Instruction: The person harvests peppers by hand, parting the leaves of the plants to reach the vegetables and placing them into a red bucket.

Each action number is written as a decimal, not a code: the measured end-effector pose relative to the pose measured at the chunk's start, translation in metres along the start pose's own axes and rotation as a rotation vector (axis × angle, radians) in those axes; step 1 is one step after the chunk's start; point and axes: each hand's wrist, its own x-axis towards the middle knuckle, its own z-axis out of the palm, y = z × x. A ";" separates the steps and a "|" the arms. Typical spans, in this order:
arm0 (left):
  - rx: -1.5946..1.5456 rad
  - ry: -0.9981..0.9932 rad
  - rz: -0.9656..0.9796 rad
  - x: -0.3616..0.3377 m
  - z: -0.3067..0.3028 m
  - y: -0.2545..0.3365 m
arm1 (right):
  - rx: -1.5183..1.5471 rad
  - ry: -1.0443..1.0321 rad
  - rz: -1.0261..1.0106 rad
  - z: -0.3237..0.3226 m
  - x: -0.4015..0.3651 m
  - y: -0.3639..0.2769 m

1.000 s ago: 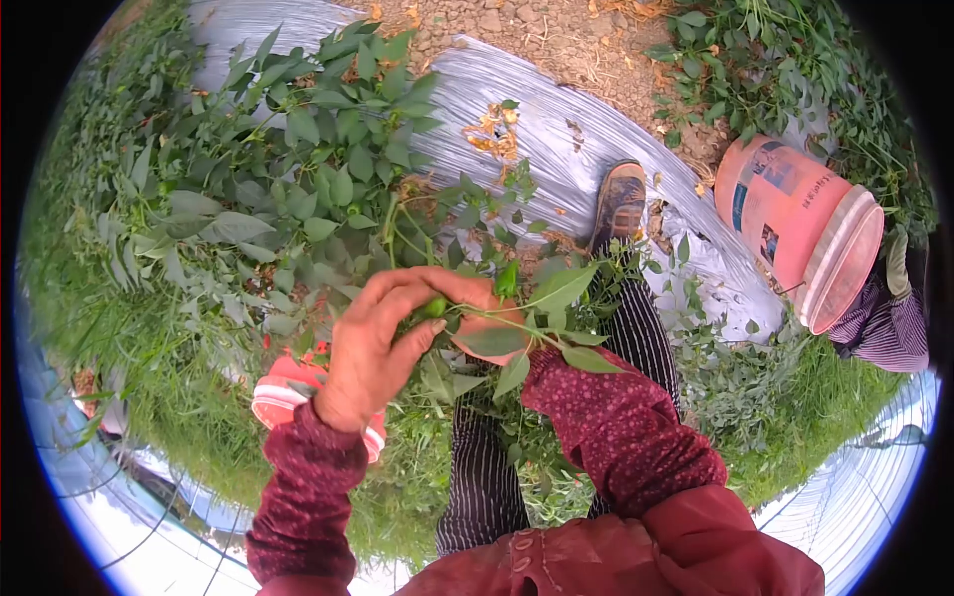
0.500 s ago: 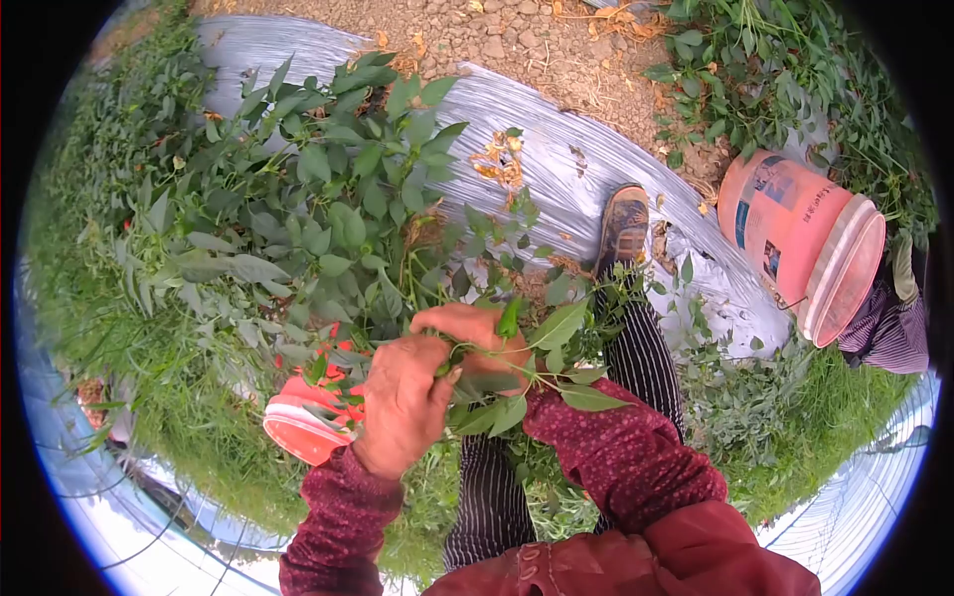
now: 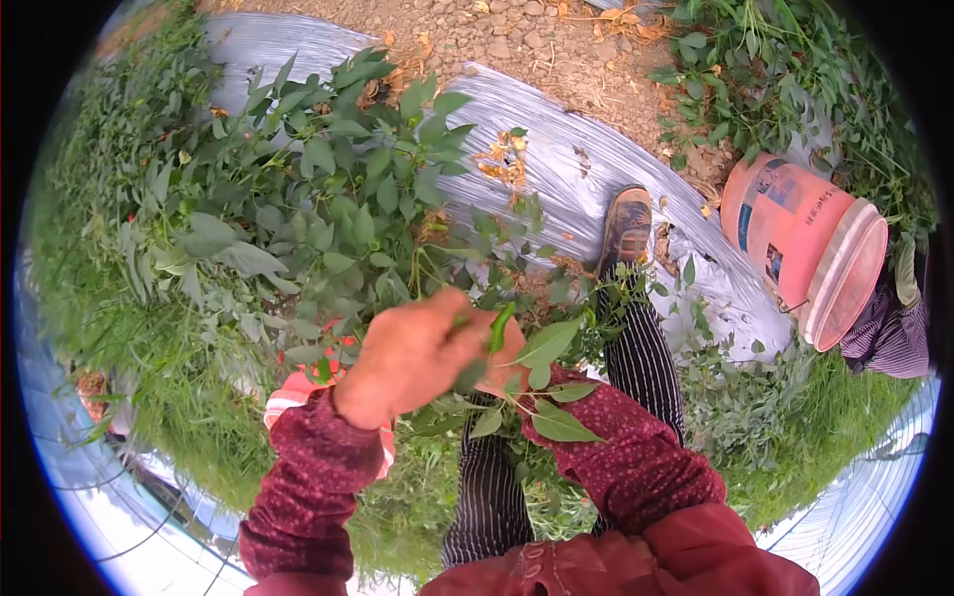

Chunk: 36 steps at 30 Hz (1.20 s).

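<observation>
My left hand is in front of my right hand, blurred, its fingers bent toward the right one; what it holds, if anything, does not show. Partly covered by it, my right hand is closed around a leafy pepper branch. The branch's leaves spread over my right wrist and sleeve. A green chili pepper lies against the back of that hand. Just beyond both hands stands the bushy pepper plant. Below my left wrist is a red bucket, mostly hidden, with red peppers around its top.
A pink bucket lies tilted at the right, close to a person's striped sleeve. Silvery plastic mulch covers the bed, with my shoe on it. Dry cloddy soil runs behind.
My left hand has lifted slightly and swung across the right hand, its forearm shifting left. The right hand and branch have moved only a little. The red bucket is now more covered.
</observation>
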 end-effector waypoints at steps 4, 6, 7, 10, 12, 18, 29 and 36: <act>0.389 -0.283 -0.037 0.002 0.007 0.017 | -0.139 0.721 0.071 0.030 -0.017 -0.006; 0.250 -0.170 0.121 -0.005 0.012 0.018 | -0.337 0.702 0.085 0.038 -0.010 -0.012; 0.245 -0.180 0.121 -0.007 0.015 0.019 | -0.443 0.757 0.202 0.039 -0.005 -0.015; 0.282 -0.080 0.320 -0.011 0.022 0.021 | -0.275 0.801 -0.681 0.045 0.030 0.037; 0.234 -0.189 0.260 -0.020 0.024 0.020 | -0.883 0.780 -0.729 0.034 0.026 0.027; 0.326 -0.140 0.467 -0.022 0.035 0.021 | -1.623 0.418 0.510 0.059 0.036 -0.052; 0.042 -0.058 0.186 0.029 0.008 0.030 | -1.789 0.262 0.838 0.059 0.040 -0.054; 0.874 -0.005 -0.051 0.086 -0.025 -0.146 | -0.669 0.630 0.083 0.030 0.008 -0.052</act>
